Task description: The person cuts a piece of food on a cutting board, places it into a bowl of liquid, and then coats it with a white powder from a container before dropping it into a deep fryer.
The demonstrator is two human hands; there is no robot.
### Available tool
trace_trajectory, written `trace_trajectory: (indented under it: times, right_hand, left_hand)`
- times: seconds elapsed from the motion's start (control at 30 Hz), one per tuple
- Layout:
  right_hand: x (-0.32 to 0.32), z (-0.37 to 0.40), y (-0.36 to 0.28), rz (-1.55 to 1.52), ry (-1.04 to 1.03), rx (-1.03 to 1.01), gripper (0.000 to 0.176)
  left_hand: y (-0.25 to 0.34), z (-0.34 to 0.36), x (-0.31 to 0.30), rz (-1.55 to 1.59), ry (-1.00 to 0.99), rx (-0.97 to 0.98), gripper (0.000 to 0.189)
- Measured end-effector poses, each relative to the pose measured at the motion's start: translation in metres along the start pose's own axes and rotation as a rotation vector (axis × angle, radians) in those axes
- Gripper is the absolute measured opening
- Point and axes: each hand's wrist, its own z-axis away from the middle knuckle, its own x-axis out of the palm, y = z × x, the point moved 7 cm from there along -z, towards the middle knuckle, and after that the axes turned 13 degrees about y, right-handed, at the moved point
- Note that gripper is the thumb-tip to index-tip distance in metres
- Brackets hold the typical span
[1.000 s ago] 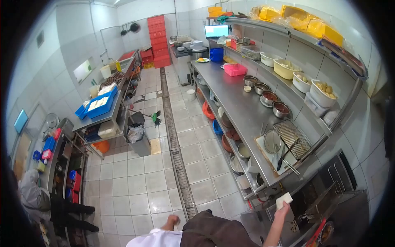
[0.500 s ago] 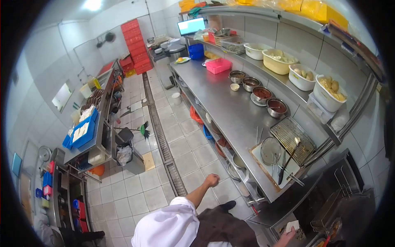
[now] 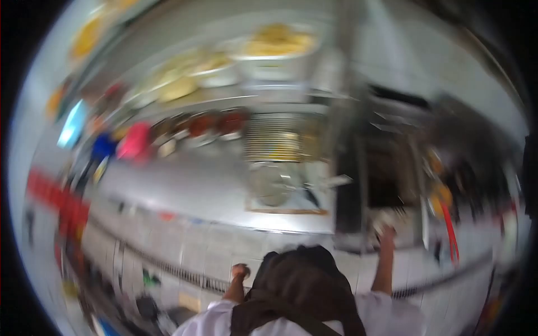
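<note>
My left hand [image 3: 241, 271] hangs over the tiled floor at the lower centre, fingers curled; motion blur hides whether anything is in it. My right hand [image 3: 386, 231] reaches forward to the front edge of the dark fryer [image 3: 390, 173], with a whitish cloth-like item [image 3: 381, 219] at its fingers. Left of the fryer, a round strainer [image 3: 272, 185] and a black-handled knife [image 3: 310, 196] lie on a white board [image 3: 255, 197]. The whole view is smeared by motion.
A steel counter [image 3: 185, 182] carries a wire rack [image 3: 273, 137], bowls of red sauce [image 3: 231, 122] and a pink basket [image 3: 134, 143]. Food tubs [image 3: 276, 64] stand on the shelf above. Red tongs [image 3: 450, 232] are right of the fryer. Red crates [image 3: 59, 199] stand far left.
The view has swung right, bringing the fryer nearer the centre. My right hand, earlier at the lower right edge with the white item, now shows fully at the fryer's front.
</note>
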Motion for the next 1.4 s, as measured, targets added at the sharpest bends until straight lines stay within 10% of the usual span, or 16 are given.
trace_trajectory:
  times: [0.03,0.23,0.3,0.33,0.47,0.57,0.77,0.93,1.0,1.07,1.23,1.4]
  right_hand:
    - [-0.010,-0.017,0.010,-0.152,0.066,0.003,0.047]
    - [0.000,-0.010,-0.035,0.031,0.212,-0.100,0.030]
    - [0.002,-0.011,-0.036,0.016,0.249,-0.101,0.033]
    - [0.006,-0.019,-0.033,0.002,0.250,-0.106,0.035]
    - [0.020,-0.035,-0.036,0.083,0.314,-0.061,0.033]
    - [0.018,-0.066,-0.039,0.398,0.453,-0.142,0.031]
    - [0.026,-0.109,-0.052,0.739,0.494,-0.346,0.022]
    - [0.028,-0.114,-0.050,0.895,0.529,-0.212,0.016]
    - [0.032,-0.099,-0.059,0.972,0.619,-0.359,0.018]
    - [0.035,-0.071,-0.068,1.050,0.696,-0.508,0.021]
    - [0.067,0.017,-0.083,0.880,0.500,-0.627,0.023]
    - [0.178,0.148,-0.089,0.884,0.210,-0.981,0.028]
  left_hand:
    - [-0.001,0.006,0.000,0.435,-0.099,-0.480,0.020]
    - [0.039,-0.015,-0.056,-0.022,-0.216,-0.168,0.015]
    - [-0.008,-0.044,-0.010,-0.148,-0.179,-0.285,0.014]
    - [-0.013,-0.046,0.017,0.265,-0.223,-0.475,0.014]
    - [-0.009,-0.070,0.017,0.238,-0.231,-0.409,0.014]
    - [0.033,-0.082,-0.004,-0.360,-0.307,0.133,0.015]
    - [0.050,-0.072,-0.014,-0.571,-0.182,0.542,0.017]
    - [0.052,-0.054,-0.060,-0.010,-0.295,0.064,0.020]
    - [0.062,-0.050,-0.062,0.129,-0.316,-0.059,0.021]
    - [0.070,-0.048,-0.070,-0.366,-0.251,0.241,0.022]
    - [0.018,-0.066,-0.060,-0.060,-0.384,-0.102,0.029]
    - [0.020,-0.095,-0.055,-0.332,-0.338,0.096,0.029]
